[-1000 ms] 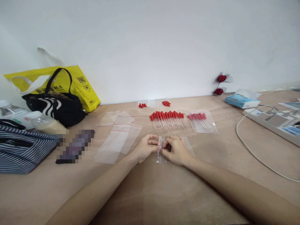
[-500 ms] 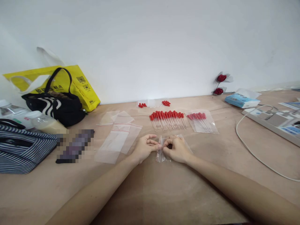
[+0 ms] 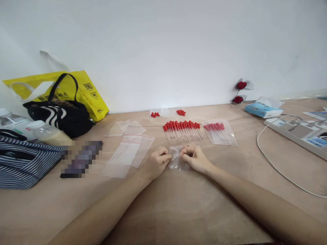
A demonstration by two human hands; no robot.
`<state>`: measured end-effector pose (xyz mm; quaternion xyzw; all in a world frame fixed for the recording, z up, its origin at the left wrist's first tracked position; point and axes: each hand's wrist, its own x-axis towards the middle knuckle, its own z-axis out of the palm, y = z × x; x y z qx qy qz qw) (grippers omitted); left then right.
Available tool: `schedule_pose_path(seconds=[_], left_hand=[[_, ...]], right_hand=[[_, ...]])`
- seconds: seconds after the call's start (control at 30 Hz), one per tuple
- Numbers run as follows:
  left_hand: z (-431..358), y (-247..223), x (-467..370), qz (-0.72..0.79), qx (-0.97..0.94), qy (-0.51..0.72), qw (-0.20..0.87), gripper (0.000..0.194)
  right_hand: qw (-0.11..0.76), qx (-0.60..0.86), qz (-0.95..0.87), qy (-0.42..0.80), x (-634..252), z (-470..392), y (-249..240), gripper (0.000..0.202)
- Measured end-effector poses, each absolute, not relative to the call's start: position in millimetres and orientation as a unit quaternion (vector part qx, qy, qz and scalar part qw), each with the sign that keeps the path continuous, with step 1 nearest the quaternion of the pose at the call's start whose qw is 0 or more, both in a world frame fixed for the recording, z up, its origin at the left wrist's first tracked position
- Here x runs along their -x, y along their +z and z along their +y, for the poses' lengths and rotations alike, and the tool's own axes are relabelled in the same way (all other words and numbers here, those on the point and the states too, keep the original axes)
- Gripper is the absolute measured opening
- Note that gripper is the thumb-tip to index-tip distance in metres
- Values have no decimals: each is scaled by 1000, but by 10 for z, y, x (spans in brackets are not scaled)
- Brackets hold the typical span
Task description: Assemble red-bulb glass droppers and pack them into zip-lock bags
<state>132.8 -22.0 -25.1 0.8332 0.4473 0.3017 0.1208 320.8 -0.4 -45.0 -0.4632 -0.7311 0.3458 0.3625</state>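
A crumpled clear plastic bag [image 3: 177,164] is stretched between my hands near the middle of the table. My left hand [image 3: 158,161] pinches its left side, and my right hand [image 3: 194,158] pinches its upper right part. Just beyond them lies a row of clear droppers with red caps [image 3: 182,131]. To the right of that row, a flat zip bag [image 3: 230,136] holds several more red-capped droppers. Flat clear zip bags [image 3: 122,158] overlap one another left of my left hand. Small red caps [image 3: 155,115] rest on plastic near the wall, with another red cluster [image 3: 181,112] beside them.
At the left are a yellow bag [image 3: 95,102], a black pouch [image 3: 74,119], a bottle [image 3: 55,134] and a striped bag [image 3: 28,166]. On the right sit a tissue pack [image 3: 263,109], dark red flowers [image 3: 238,99] and a power strip [image 3: 283,127] with a white cable [image 3: 270,160].
My hands have moved slightly apart, and the left fingers have curled in more. The clear bag between them has changed shape and shows more openly.
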Motion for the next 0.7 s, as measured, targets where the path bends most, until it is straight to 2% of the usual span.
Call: schedule_pose_path(seconds=[0.13, 0.27, 0.4, 0.57, 0.7], left_hand=[[-140, -274, -1288, 324, -889, 267, 180, 27], [-81, -318, -1224, 304, -902, 277, 131, 28], [-65, -323, -1196, 307, -920, 226, 88, 31], [-63, -281, -1220, 306, -937, 166, 25, 37], [-63, -233, -1260, 271, -952, 144, -21, 41]], right_hand=[[348, 424, -785, 289, -3290, -3, -400, 23], [287, 400, -849, 193, -3395, 0, -372, 61], [246, 388, -871, 172, -3437, 24, -396, 90], [232, 389, -875, 171, -3415, 39, -364, 98], [230, 379, -881, 164, -3393, 40, -315, 92]])
